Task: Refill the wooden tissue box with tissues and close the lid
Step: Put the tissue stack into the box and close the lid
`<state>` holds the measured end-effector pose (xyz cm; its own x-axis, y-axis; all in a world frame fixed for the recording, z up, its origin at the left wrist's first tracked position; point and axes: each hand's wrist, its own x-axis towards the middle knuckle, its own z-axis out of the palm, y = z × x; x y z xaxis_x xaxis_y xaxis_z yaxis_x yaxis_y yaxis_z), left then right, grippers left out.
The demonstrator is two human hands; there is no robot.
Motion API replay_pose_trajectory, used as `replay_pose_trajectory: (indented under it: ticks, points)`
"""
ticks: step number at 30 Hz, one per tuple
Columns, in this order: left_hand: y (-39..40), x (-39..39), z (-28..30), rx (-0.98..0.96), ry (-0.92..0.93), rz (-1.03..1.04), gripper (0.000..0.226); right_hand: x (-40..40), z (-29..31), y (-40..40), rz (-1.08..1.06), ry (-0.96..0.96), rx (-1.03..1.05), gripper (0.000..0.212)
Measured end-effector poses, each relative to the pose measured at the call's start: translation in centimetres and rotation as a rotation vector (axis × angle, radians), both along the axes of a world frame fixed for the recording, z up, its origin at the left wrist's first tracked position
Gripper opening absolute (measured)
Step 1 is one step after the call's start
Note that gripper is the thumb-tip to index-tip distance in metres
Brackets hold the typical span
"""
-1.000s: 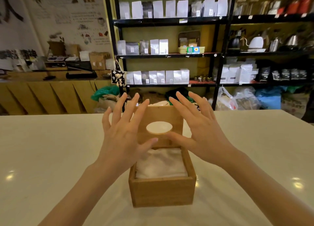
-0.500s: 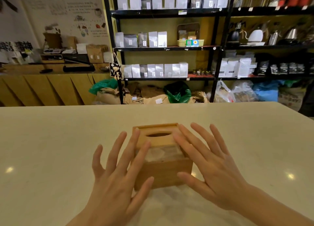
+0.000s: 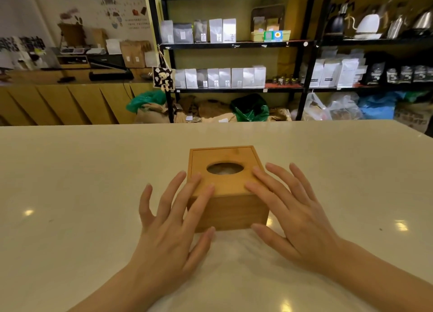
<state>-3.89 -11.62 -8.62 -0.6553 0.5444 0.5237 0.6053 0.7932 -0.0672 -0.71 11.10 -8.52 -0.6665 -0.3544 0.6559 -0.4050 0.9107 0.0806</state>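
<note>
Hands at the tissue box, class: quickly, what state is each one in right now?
Left hand: open, fingers spread, fingertips on the lid, gripping nothing.
Right hand: open, fingers spread, fingertips on the lid, gripping nothing.

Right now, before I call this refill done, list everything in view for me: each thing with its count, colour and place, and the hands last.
Square wooden tissue box: one, honey brown, middle of the table.
Flat wooden lid with oval opening: one, brown, shut flat on the box.
Tissues: count unclear, pale, dimly seen through the oval.
Glossy table: one, cream, foreground.
Black metal shelving: two bays, behind the table.
Standing pouches: many, white and grey, on the shelves.
Kettles: several, white, black and steel, upper right shelf.
Sacks and plastic bags: several, brown, green, blue, on the floor under the shelves.
Wooden counter: one, tan, far left.
Left hand: open, fingertips on the lid's near left edge.
Right hand: open, fingertips on the lid's near right edge.
</note>
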Motion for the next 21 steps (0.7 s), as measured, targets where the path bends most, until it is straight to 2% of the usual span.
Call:
replay_pose_trajectory:
  ticks: [10, 15, 19, 21]
  points:
    - [-0.7, -0.2, 1.0, 0.069, -0.055, -0.044, 0.048, 0.0, -0.3, -0.4, 0.017, 0.03, 0.044, 0.05]
    - [-0.4, -0.1, 2.2, 0.093, -0.065, -0.092, 0.046, -0.4, 1.4, 0.2, 0.081, -0.034, -0.052, 0.044]
    - [0.3, -2.1, 5.7, 0.235, -0.231, -0.155, 0.054, -2.5, 5.5, -0.5, 0.065, -0.202, -0.243, 0.043]
    - [1.0, -3.7, 6.8, 0.264, -0.386, -0.125, 0.072, -4.3, 7.9, -1.1, 0.047, -0.344, -0.169, 0.041]
